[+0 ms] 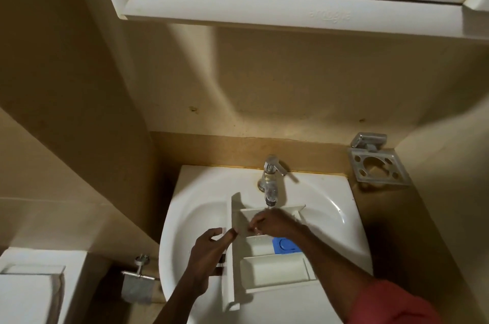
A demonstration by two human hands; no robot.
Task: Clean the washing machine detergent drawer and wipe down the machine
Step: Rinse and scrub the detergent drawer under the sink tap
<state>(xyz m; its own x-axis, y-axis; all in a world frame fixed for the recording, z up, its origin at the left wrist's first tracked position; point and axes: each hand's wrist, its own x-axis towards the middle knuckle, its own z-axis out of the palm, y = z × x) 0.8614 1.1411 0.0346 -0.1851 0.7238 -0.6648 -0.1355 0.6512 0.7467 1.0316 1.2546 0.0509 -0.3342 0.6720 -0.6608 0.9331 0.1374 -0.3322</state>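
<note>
Detergent drawer [275,270]: it lies in the white sink [330,207], open side up, its long axis running from me toward the wall; the far end sits right under the spout of the tap [271,181], the near end sticks out over the front rim of the basin.

Left hand [209,252]: on the drawer's left side, thumb against the upright front panel and fingers curled round its edge — it grips the panel there.

Right hand [270,223]: reaches across from the right into the far compartment, just below the spout, knuckles up and fingers bent down onto the plastic. Whether it pinches anything or only rubs the surface, I cannot tell.

Hands together: close, nearly touching at the left edge of the drawer, left thumb just beside right fingertips.

Blue insert [284,244]: in the middle compartment, just beside my right wrist and partly hidden by it.

Near compartment: a shallow white tray between my two forearms, touched by neither hand.

Sleeve [391,305]: red, on my right arm, at the lower right.

Holder [378,167]: a metal rack with round holes on the wall, right of the tap, well apart from the drawer.

Cabinet [264,6]: white — above the sink.

Lower left: a white cistern [31,286] and a metal paper holder [139,281] beside the basin.
</note>
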